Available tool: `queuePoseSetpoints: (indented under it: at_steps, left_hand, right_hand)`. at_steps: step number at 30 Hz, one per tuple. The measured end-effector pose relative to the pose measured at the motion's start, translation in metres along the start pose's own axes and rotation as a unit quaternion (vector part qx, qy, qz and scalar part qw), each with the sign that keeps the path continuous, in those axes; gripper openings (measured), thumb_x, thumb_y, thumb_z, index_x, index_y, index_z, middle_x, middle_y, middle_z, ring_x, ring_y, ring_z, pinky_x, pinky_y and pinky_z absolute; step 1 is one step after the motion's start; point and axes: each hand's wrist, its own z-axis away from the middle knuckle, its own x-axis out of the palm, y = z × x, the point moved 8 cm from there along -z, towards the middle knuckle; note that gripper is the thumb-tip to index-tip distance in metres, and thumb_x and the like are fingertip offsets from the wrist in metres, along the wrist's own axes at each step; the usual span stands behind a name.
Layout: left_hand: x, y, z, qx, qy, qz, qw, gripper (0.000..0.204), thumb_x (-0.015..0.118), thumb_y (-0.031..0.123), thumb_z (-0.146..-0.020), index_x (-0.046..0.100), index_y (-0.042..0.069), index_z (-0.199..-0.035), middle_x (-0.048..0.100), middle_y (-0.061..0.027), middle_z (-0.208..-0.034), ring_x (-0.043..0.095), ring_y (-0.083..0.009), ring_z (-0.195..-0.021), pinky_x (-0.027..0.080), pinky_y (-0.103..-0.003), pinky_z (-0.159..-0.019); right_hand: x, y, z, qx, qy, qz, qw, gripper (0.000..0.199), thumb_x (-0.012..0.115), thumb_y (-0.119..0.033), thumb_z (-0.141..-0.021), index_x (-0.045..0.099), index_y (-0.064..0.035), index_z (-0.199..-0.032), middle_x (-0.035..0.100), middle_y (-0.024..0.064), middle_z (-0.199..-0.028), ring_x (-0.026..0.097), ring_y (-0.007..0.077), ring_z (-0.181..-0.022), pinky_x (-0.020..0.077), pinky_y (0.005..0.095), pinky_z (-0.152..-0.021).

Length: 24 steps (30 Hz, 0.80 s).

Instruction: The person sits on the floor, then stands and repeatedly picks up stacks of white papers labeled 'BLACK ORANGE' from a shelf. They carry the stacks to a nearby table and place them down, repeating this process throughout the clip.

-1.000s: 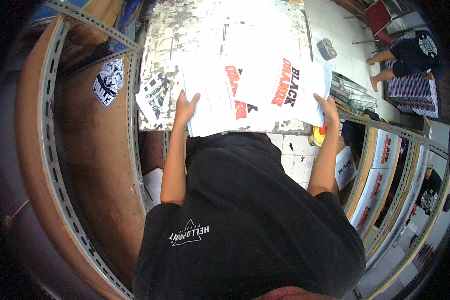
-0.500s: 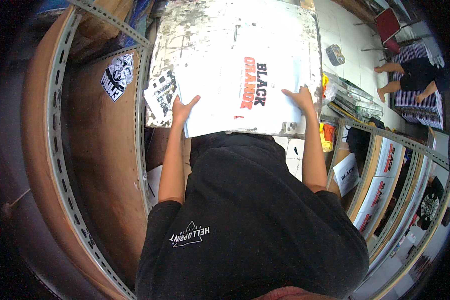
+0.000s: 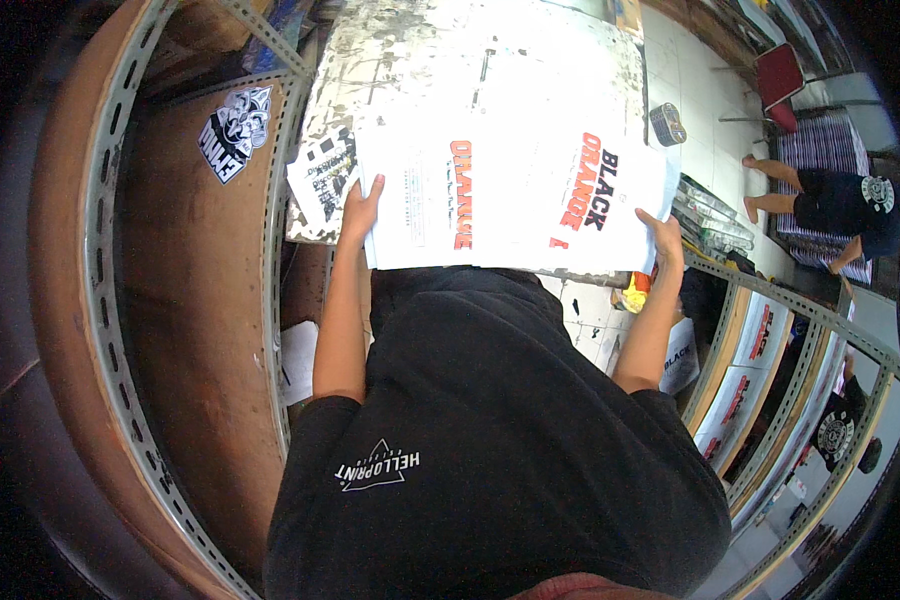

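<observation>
My left hand (image 3: 361, 208) grips the left edge of a white printed sheet (image 3: 415, 205), its thumb on top and its other fingers hidden underneath. My right hand (image 3: 662, 238) pinches the right edge of another white sheet (image 3: 540, 210) with black and orange lettering. This second sheet overlaps the first and juts past the table's right edge. Whether more sheets lie beneath them, I cannot tell. Both lie over the near end of a paint-stained white table (image 3: 390, 60). A black-and-white printed paper (image 3: 324, 183) rests on the table beside my left hand.
A brown board with a sticker (image 3: 234, 133) stands in a metal frame at left. On the right, shelves hold white printed boxes (image 3: 738, 397). Farther off are a grey basket (image 3: 668, 124), a red chair (image 3: 778, 82) and a person in dark clothes (image 3: 840, 205) beside stacked material.
My right hand has moved right, taking the upper sheet with it. More of the lower sheet's orange lettering now shows. My left hand has stayed near the left edge.
</observation>
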Motion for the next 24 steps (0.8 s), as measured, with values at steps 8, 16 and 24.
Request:
queuePoseSetpoints:
  at_steps: [8,16,24]
  left_hand:
    - [0.000,0.003,0.001,0.007,-0.009,0.043,0.999,0.071,0.062,0.049,-0.094,0.051,-0.010,-0.133,0.065,-0.0226,-0.119,0.065,-0.0264,-0.105,0.049,-0.034,-0.093]
    - [0.003,0.011,0.005,0.043,0.004,-0.019,0.999,0.067,0.077,0.039,-0.085,0.056,-0.010,-0.125,0.069,-0.0213,-0.109,0.070,-0.0260,-0.095,0.054,-0.034,-0.084]
    - [-0.003,-0.009,-0.003,0.034,0.022,-0.018,0.999,0.065,0.076,0.038,-0.086,0.055,-0.009,-0.127,0.069,-0.0219,-0.112,0.069,-0.0266,-0.099,0.054,-0.034,-0.086]
  right_hand:
    - [-0.018,0.003,0.035,0.077,-0.059,-0.001,0.995,0.053,0.076,-0.019,-0.085,0.056,0.0092,-0.126,0.069,0.0185,-0.111,0.070,0.0240,-0.092,0.0563,0.0365,-0.079]
    - [0.001,0.007,0.028,0.023,-0.080,0.061,0.995,0.054,0.077,-0.017,-0.085,0.056,0.0090,-0.127,0.069,0.0173,-0.111,0.069,0.0240,-0.093,0.0548,0.0356,-0.083]
    - [0.069,-0.081,0.037,-0.031,-0.086,0.065,0.994,0.055,0.078,-0.017,-0.082,0.056,0.0064,-0.127,0.068,0.0153,-0.110,0.067,0.0212,-0.092,0.0538,0.0335,-0.082]
